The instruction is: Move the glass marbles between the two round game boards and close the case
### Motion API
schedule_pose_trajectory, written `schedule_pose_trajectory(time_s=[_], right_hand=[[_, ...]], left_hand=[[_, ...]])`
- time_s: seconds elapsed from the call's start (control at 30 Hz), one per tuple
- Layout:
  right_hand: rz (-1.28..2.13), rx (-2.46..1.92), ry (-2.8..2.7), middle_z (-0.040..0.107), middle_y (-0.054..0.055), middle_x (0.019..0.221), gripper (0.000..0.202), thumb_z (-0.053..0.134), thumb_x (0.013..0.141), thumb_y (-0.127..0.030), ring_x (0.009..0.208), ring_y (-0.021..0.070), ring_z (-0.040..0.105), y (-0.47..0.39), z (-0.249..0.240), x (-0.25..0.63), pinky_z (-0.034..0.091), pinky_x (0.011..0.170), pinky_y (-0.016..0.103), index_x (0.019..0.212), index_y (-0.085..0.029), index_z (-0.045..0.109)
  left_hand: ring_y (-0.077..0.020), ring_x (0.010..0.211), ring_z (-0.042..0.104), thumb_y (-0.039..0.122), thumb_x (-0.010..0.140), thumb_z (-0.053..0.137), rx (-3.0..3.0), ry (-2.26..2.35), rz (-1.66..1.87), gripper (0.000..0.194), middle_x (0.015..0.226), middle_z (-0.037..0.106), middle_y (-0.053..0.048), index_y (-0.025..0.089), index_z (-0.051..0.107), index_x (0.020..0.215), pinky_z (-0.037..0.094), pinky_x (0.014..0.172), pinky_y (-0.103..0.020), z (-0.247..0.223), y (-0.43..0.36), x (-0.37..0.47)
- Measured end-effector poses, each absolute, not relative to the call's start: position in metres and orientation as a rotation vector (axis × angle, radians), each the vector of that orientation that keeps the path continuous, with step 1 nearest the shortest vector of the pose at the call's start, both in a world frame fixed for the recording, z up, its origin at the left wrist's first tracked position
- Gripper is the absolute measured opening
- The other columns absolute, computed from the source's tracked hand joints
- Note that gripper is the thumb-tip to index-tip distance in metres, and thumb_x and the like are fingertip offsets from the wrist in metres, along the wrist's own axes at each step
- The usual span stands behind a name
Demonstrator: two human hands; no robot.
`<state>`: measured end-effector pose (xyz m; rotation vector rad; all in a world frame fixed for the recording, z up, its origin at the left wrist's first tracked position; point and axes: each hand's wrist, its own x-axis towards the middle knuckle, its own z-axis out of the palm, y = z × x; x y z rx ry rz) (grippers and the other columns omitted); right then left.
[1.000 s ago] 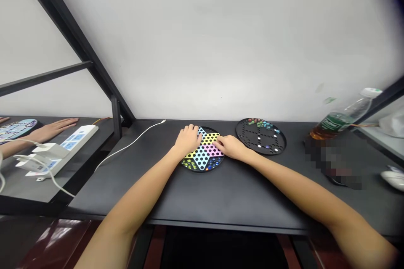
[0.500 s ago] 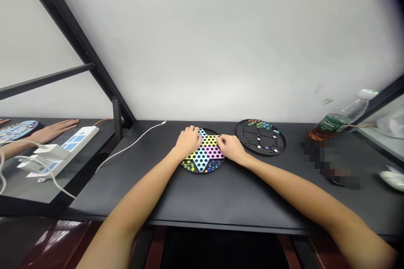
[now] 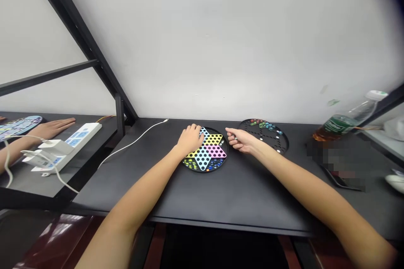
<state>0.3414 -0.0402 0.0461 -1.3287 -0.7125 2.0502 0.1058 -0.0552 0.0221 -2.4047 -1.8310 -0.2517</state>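
A round board with a coloured star [image 3: 203, 158] and marbles in its rim sections lies on the dark table. My left hand [image 3: 190, 138] rests on its upper left part, fingers spread a little and palm down. Between this board and a black round tray [image 3: 259, 136] is my right hand [image 3: 241, 139], raised, palm turned up and fingers curled. Something small and pale shows at its fingertips, too small to name. The tray holds red, green, blue and white marbles, and my right hand and wrist cover its lower left part.
At the right stand a tilted bottle [image 3: 342, 124] and a blurred dark object [image 3: 341, 162]. A white cable [image 3: 135, 143] crosses the table's left side. Further left are a power strip [image 3: 74, 147], another person's hand [image 3: 58, 128] and a patterned round board [image 3: 22, 126].
My right hand has lifted off the star board, moved right and turned its palm up. My left hand stays on the board. The view has shifted slightly.
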Motion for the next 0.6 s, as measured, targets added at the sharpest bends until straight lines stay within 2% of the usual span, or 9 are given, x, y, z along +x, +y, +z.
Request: schedule_pose_trajectory(time_s=[0.1, 0.23, 0.33, 0.4, 0.47, 0.53, 0.6], right_hand=[[2.018, -1.35, -0.762, 0.031, -0.01, 0.052, 0.031, 0.055, 0.098, -0.03, 0.035, 0.0021, 0.026, -0.041, 0.044, 0.34, 0.012, 0.027, 0.01, 0.072, -0.019, 0.042], [2.073, -1.276, -0.726, 0.04, -0.007, 0.055, 0.031, 0.054, 0.098, -0.028, 0.039, 0.0027, 0.033, -0.038, 0.045, 0.342, 0.014, 0.028, 0.01, 0.071, -0.019, 0.042], [2.001, -1.311, -0.842, 0.039, -0.007, 0.054, 0.031, 0.055, 0.097, -0.03, 0.039, 0.0033, 0.03, -0.036, 0.042, 0.343, 0.014, 0.03, 0.012, 0.07, -0.019, 0.044], [1.768, -1.412, -1.106, 0.037, -0.007, 0.049, 0.032, 0.058, 0.095, -0.035, 0.038, 0.0047, 0.029, -0.038, 0.039, 0.344, 0.017, 0.032, 0.015, 0.068, -0.018, 0.05], [1.375, -1.486, -1.514, 0.047, -0.004, 0.05, 0.033, 0.064, 0.09, -0.042, 0.043, 0.0084, 0.042, -0.041, 0.037, 0.344, 0.029, 0.039, 0.019, 0.068, -0.017, 0.059], [0.952, -1.472, -1.935, 0.066, 0.003, 0.064, 0.031, 0.067, 0.085, -0.045, 0.061, 0.0158, 0.06, -0.046, 0.037, 0.345, 0.044, 0.055, 0.024, 0.072, -0.018, 0.069], [0.652, -1.447, -2.252, 0.075, 0.006, 0.086, 0.029, 0.066, 0.086, -0.046, 0.081, 0.0226, 0.068, -0.051, 0.038, 0.343, 0.048, 0.073, 0.028, 0.081, -0.02, 0.075]], left_hand=[[-0.0264, 0.111, 0.055, 0.035, 0.1, 0.037, -2.406, -1.829, -0.257, 0.035, 0.122, 0.059, -0.012, 0.018, 0.055, 0.125, 0.045, 0.091, -0.038, 0.021, -0.054, 0.105], [-0.0269, 0.11, 0.055, 0.036, 0.1, 0.037, -2.417, -1.814, -0.271, 0.036, 0.121, 0.059, -0.013, 0.017, 0.055, 0.125, 0.045, 0.09, -0.039, 0.019, -0.053, 0.104], [-0.0269, 0.109, 0.055, 0.036, 0.1, 0.037, -2.418, -1.808, -0.281, 0.035, 0.121, 0.059, -0.013, 0.017, 0.055, 0.124, 0.045, 0.089, -0.039, 0.018, -0.053, 0.103], [-0.0266, 0.109, 0.055, 0.036, 0.1, 0.037, -2.419, -1.814, -0.278, 0.035, 0.121, 0.059, -0.012, 0.018, 0.055, 0.123, 0.045, 0.089, -0.039, 0.018, -0.052, 0.103], [-0.0265, 0.109, 0.055, 0.037, 0.1, 0.038, -2.419, -1.815, -0.277, 0.035, 0.121, 0.059, -0.012, 0.018, 0.055, 0.124, 0.045, 0.089, -0.038, 0.018, -0.051, 0.103], [-0.0266, 0.109, 0.055, 0.037, 0.1, 0.037, -2.418, -1.809, -0.281, 0.035, 0.121, 0.059, -0.012, 0.018, 0.054, 0.124, 0.046, 0.089, -0.038, 0.017, -0.051, 0.103], [-0.0268, 0.109, 0.055, 0.037, 0.1, 0.037, -2.418, -1.802, -0.285, 0.035, 0.121, 0.059, -0.012, 0.017, 0.054, 0.124, 0.046, 0.089, -0.039, 0.017, -0.051, 0.103]])
